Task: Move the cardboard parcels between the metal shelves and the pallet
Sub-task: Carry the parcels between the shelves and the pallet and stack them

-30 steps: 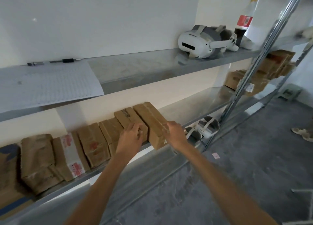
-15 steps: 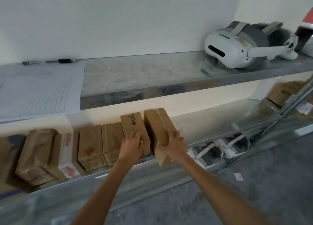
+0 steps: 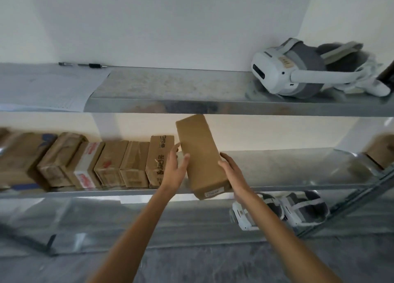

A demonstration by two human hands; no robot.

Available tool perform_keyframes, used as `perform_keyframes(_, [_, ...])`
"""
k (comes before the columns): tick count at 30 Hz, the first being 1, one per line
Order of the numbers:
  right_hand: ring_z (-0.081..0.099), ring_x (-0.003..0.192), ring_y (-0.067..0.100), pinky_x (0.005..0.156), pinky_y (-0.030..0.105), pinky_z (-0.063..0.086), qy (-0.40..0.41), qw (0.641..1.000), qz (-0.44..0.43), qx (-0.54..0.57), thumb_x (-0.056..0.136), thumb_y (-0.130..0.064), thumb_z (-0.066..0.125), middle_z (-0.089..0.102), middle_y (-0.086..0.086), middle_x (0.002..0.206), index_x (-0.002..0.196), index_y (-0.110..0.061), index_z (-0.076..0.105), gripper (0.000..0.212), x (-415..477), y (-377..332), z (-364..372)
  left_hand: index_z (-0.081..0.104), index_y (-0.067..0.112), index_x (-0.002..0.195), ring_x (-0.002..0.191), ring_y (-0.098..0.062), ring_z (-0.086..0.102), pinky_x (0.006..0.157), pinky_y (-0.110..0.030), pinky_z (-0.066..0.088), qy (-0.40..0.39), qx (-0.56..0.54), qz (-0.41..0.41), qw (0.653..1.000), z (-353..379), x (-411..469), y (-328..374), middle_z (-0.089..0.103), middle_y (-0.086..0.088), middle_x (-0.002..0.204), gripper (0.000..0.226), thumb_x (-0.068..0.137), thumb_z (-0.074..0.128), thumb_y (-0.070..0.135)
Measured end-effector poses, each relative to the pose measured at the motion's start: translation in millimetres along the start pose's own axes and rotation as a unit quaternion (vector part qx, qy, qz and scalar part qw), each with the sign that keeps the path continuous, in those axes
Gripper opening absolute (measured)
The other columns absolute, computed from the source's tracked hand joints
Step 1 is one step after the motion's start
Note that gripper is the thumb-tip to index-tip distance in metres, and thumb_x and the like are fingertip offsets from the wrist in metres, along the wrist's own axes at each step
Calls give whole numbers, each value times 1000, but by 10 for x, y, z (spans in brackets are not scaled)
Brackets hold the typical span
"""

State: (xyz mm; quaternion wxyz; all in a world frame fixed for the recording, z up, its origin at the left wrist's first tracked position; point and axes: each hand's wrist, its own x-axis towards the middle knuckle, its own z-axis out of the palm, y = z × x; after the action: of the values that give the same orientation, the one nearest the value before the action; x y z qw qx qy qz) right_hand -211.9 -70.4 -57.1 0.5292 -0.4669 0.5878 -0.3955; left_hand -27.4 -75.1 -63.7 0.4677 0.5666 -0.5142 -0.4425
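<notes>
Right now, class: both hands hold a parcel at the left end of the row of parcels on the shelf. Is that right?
Not quite. The head view shows the left hand and right hand holding the parcel at the right end of the row on the shelf, not the left.

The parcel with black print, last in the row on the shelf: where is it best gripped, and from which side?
Probably its near end, from the front: the printed parcel stands on edge, its left face against a neighbour, so only top, front and right face are free for fingers.
</notes>
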Motion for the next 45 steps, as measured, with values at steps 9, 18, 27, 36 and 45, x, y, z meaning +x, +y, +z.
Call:
perform_keyframes(9, [53,109,4,84,23,48,-137,985,-105,-26,100,-30,41,45,-12,135,141,-43,29,44,-461,-130,4,42,48,135,128,-24,41,102,-50,45,90,-144,27,985,186,-667,292,28,5,148,54,90,54,21])
perform_keyframes(18, [20,137,-9,102,23,42,-319,905,-256,-113,96,-22,50,-4,-24,155,139,-59,19,64,-752,-376,481,46,42,134,125,-6,44,91,-20,47,223,-76,76,969,-228,-1448,192,40,13,140,62,75,63,47])
perform_keyframes(27, [9,142,-1,115,30,25,-377,868,-297,-133,94,-20,55,-4,-21,156,145,-43,26,64,-1348,-460,1600,37,51,139,137,-18,37,110,-49,38,276,-111,79,952,-1175,-2185,80,26,6,155,65,80,63,48])
perform_keyframes(36, [14,142,3,114,35,30,-470,807,-334,-129,92,-19,58,-6,-15,158,148,-35,23,68,-2409,-574,3248,33,43,142,125,-22,50,97,-38,51,381,-153,96,907,-2634,-3362,46,33,2,149,54,97,53,21])
perform_keyframes(45, [35,131,6,97,29,48,-554,771,-307,-67,87,-39,63,6,-21,154,144,-48,23,69,-3332,-535,4515,31,30,147,128,-16,50,103,-39,47,499,-169,100,844,-3818,-4407,-7,42,6,145,44,103,35,23])
